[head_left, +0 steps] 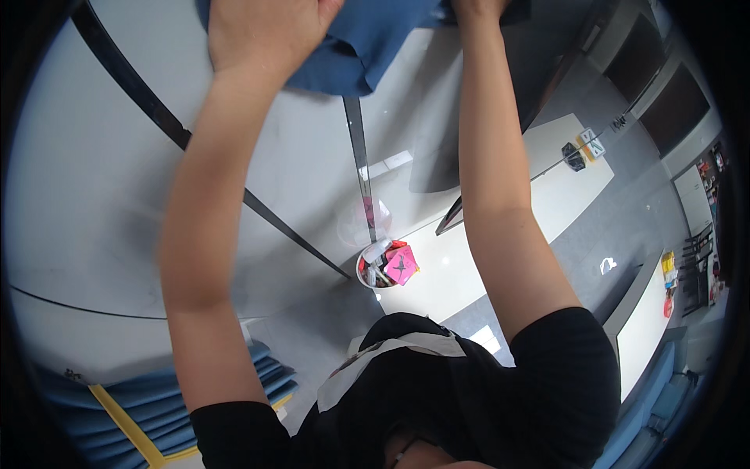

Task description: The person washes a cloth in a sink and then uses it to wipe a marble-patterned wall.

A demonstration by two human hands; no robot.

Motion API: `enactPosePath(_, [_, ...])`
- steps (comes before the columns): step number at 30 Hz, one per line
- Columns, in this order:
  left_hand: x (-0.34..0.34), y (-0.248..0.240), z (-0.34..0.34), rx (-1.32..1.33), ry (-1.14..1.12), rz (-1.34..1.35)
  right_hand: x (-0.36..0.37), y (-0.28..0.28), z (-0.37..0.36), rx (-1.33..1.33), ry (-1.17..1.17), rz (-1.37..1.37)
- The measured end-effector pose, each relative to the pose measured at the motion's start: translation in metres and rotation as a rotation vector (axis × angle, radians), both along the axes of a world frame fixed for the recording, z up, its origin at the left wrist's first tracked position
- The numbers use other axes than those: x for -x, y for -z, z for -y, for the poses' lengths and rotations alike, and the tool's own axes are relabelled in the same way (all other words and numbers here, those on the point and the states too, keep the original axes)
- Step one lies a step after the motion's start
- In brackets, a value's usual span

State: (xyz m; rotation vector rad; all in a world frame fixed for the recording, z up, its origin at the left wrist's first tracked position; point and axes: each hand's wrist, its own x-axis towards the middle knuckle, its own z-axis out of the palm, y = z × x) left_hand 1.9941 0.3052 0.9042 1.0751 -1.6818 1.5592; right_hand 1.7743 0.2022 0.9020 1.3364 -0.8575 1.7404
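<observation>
Both my arms reach up to the top edge of the head view. A blue cloth (366, 47) hangs there between them, its lower edge loose and folded. My left hand (269, 31) is closed at the cloth's left part, thumb bent against it; most of its fingers are cut off by the picture's edge. At the cloth's right end is my right hand (478, 8), of which little more than the wrist shows, so its fingers are hidden. Behind the cloth stands a glossy pale wall panel (305, 148) with dark strips.
Below my arms, a round white container (363, 273) full of small items, including a pink packet (401, 266), stands on a long white cabinet (445, 270). Folded blue curtains (258, 375) with yellow trim lie lower left. A white table (637, 328) and blue sofa (664, 391) are at right.
</observation>
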Motion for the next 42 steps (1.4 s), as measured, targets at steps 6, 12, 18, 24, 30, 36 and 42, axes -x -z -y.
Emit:
enactPosePath(6, [-0.019, 0.090, 0.016, -0.051, -0.111, -0.037, -0.020, 0.115, -0.002, -0.246, -0.065, 0.040])
enactPosePath(12, [-0.057, 0.268, -0.007, -0.413, -0.100, -0.076, -0.043, 0.291, -0.021, -0.485, -0.051, 0.011])
enactPosePath(18, [-0.077, 0.440, -0.038, -0.624, -0.043, -0.055, -0.047, 0.479, -0.080, -1.050, -0.079, -0.032])
enactPosePath(24, [-0.066, 0.439, -0.076, -0.877, -0.137, -0.083, -0.052, 0.485, -0.106, -1.192, -0.196, 0.050])
enactPosePath(30, [-0.045, 0.336, -0.010, -0.319, -0.189, 0.079, -0.039, 0.340, -0.035, -0.590, -0.150, 0.130])
enactPosePath(36, [-0.015, 0.268, 0.001, -0.305, -0.189, 0.008, -0.033, 0.241, -0.027, -0.390, -0.500, 0.288])
enactPosePath(42, [-0.035, 0.390, -0.008, -0.514, -0.145, -0.032, -0.040, 0.377, -0.028, -0.544, -0.234, 0.180])
